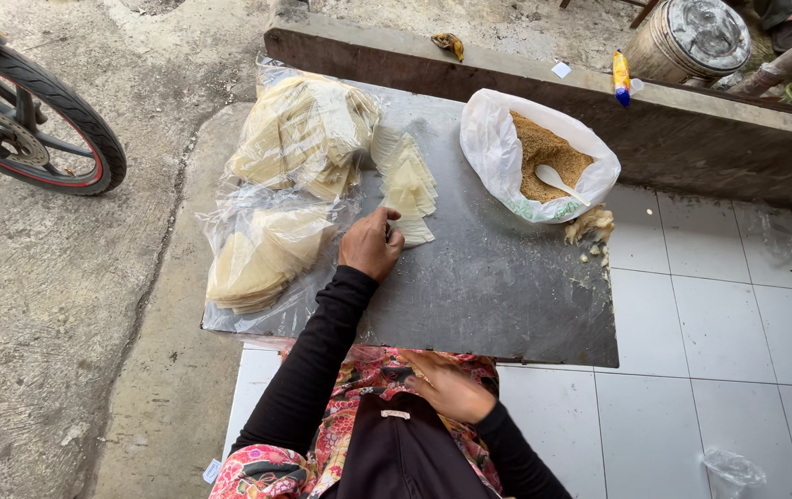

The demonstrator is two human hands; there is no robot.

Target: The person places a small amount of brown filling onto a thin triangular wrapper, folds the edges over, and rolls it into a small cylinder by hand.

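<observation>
Left hand seemingly pinches a wrapper — right hand idle.

Long black sleeves reaching to the wrists of both the left hand and the right hand. Below them, a floral garment in pink, red and green, overlaid by a dark apron panel with a small pale clasp.

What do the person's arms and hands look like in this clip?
Both arms are covered by long, close-fitting black sleeves that end at the wrists. The left hand and right hand are bare: no gloves, and no rings or watch that can be made out. Over the black top sits a sleeveless floral garment in pink, red and green, with a dark apron in front.
</observation>
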